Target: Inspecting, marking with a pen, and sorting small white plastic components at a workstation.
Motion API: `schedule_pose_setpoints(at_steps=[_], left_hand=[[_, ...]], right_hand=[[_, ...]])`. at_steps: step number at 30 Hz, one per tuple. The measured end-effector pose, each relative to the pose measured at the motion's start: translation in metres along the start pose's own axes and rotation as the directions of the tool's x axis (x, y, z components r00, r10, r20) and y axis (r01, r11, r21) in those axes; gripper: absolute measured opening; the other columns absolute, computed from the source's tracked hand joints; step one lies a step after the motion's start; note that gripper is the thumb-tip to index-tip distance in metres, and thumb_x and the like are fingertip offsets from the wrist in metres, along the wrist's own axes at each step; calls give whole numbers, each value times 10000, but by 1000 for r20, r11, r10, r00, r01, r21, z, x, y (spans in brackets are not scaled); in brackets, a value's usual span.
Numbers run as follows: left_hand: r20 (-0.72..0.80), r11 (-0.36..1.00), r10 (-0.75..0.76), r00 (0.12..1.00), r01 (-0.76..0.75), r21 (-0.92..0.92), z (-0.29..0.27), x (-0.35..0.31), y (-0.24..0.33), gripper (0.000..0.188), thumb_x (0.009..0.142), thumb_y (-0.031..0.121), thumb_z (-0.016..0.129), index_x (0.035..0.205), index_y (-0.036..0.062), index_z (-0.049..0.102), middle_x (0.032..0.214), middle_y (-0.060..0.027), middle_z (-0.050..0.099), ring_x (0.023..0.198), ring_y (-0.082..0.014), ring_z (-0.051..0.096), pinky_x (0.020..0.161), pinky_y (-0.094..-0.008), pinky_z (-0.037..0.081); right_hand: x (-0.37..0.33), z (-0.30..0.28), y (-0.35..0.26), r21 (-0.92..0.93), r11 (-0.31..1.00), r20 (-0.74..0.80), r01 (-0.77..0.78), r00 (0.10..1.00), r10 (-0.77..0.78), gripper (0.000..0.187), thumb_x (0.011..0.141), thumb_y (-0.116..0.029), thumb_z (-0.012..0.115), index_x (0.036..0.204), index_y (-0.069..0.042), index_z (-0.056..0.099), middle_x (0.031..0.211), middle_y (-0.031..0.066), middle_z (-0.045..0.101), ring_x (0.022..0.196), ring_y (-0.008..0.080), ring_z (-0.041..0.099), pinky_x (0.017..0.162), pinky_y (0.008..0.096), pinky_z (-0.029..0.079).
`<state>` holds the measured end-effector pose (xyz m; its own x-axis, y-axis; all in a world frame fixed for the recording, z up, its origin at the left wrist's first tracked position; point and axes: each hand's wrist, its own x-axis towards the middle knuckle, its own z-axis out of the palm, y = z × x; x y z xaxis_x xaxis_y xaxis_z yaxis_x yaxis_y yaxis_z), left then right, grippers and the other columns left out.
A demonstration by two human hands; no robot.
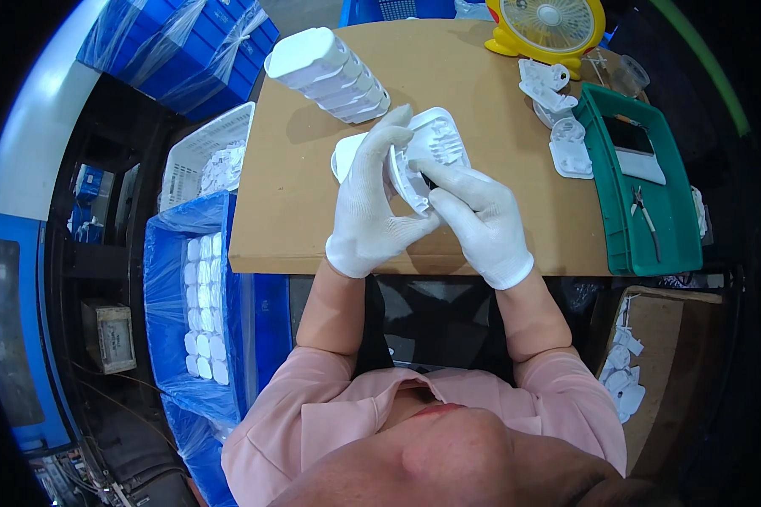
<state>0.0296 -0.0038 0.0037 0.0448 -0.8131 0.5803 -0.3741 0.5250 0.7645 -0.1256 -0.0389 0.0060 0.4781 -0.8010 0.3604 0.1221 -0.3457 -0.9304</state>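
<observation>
White moulded plastic part [407, 181], held above the tabletop [292, 190]: left hand [365, 201], fingers curled round it; right hand [484, 221], fingers pinched on a small dark object [429, 180] at its edge. Step, apparently: edge work, likely calling next for steady left-hand support. Surroundings: stacked white covers [334, 78], green crate [604, 203], blue plastic-lined bin [165, 283].

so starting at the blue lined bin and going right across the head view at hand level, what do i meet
Blue lined bin → left hand → curved white part → right hand → green tray
</observation>
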Motion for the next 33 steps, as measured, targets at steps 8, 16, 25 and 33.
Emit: schedule_pose_setpoints(at_steps=[8, 16, 25, 33], left_hand=[[-17, 994, 68, 998, -66, 88, 2, 1, 0, 824, 616, 13, 827, 1310, 54, 384, 1458, -195, 343, 1338, -303, 413, 1059, -401, 423], [-26, 986, -113, 993, 108, -128, -13, 2, 1, 949, 615, 71, 880, 1380, -16, 324, 1397, -189, 423, 1272, -276, 474, 1048, -393, 419], [28, 957, -163, 986, 151, 248, -32, 0, -1, 889, 545, 89, 874, 1316, 10, 440, 1293, -155, 516, 1192, -299, 522, 999, -398, 441], [244, 900, -56, 968, -56, 433, -16, 4, 4, 735, 573, 114, 830, 1237, 45, 524, 1209, -167, 557, 1159, -354, 518, 997, -406, 415]], right_hand=[[-1, 6, 8, 25, 1000, -95, -18, 995, 20, 267, 878, -29, 592, 1129, 27, 661, 1009, 166, 693, 899, 208, 667, 804, 295, 502], [3, -7, -9, -258, 965, -15, 49, 998, -55, 244, 897, -89, 579, 1086, 32, 673, 909, 121, 684, 813, 149, 639, 726, 285, 490], [6, -21, -23, -679, 734, 226, 29, 959, 171, 365, 749, -355, 763, 726, -11, 640, 639, 107, 590, 564, 237, 556, 573, 342, 457], [6, 4, 7, -515, 856, 39, 44, 999, -27, 293, 752, -275, 762, 788, -14, 632, 638, 91, 573, 555, 209, 532, 550, 324, 432]])
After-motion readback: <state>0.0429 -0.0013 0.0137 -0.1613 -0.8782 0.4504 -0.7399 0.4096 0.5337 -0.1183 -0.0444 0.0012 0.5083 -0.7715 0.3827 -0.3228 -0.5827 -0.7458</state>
